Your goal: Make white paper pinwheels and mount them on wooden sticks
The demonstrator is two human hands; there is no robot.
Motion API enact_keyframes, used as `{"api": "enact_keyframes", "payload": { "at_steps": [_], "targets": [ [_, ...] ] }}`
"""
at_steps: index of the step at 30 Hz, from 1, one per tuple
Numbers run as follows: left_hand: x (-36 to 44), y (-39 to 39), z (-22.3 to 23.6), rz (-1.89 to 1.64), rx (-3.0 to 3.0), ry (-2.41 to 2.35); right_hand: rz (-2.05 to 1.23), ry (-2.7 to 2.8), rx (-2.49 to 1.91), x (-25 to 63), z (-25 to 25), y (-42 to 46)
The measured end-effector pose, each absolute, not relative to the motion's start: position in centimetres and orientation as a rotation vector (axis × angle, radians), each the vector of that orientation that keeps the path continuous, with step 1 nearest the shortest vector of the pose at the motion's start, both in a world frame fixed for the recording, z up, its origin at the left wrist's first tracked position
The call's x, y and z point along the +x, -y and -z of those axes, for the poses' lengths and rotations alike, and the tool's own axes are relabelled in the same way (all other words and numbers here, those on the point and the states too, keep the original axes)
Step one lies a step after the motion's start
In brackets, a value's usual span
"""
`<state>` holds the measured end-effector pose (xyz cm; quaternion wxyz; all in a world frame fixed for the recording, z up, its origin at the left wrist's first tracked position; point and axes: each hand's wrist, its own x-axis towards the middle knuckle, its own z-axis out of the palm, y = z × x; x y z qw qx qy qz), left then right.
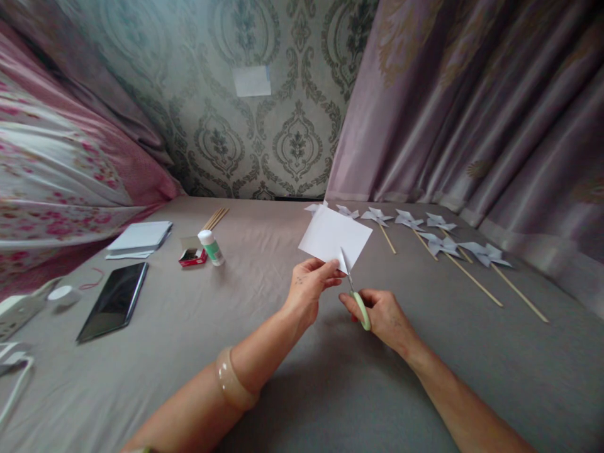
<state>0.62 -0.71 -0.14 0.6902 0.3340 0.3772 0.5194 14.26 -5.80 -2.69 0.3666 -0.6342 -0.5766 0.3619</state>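
My right hand (380, 316) is gripping one pair of pale-green-handled metal scissors (364, 311), fingers curled into the handles. Just ahead, my left hand (309, 286) is pinching one four-sided white paper sheet (333, 229) near its closest corner, thumb on top, where the blades are lying across it. I am probably pinching so close to the blades to stop any flopping, and raising the sheet to give the lower blade room.

Well left of my hands, one flat black phone (114, 302) is lying on grey cloth (250, 302). Beyond it, one green-and-white plastic bottle (212, 249) is standing beside one small open red box (192, 258); one white paper stack (141, 236) is lying further left, seemingly set aside.

Beyond my hands, mostly rightward, seven white paper pinwheels (487, 253) are lying, the leftmost partly hidden; five are showing thin wooden sticks (473, 279), perhaps spread out to spare the folds.
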Motion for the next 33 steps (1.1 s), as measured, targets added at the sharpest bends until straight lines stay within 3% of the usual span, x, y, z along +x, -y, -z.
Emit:
{"api": "enact_keyframes", "payload": {
  "at_steps": [33],
  "targets": [
    [0.60, 0.66, 0.20, -1.164, 0.707, -0.827, -1.031, 1.446, -1.595, 14.10, 2.40, 5.87]
  ]
}}
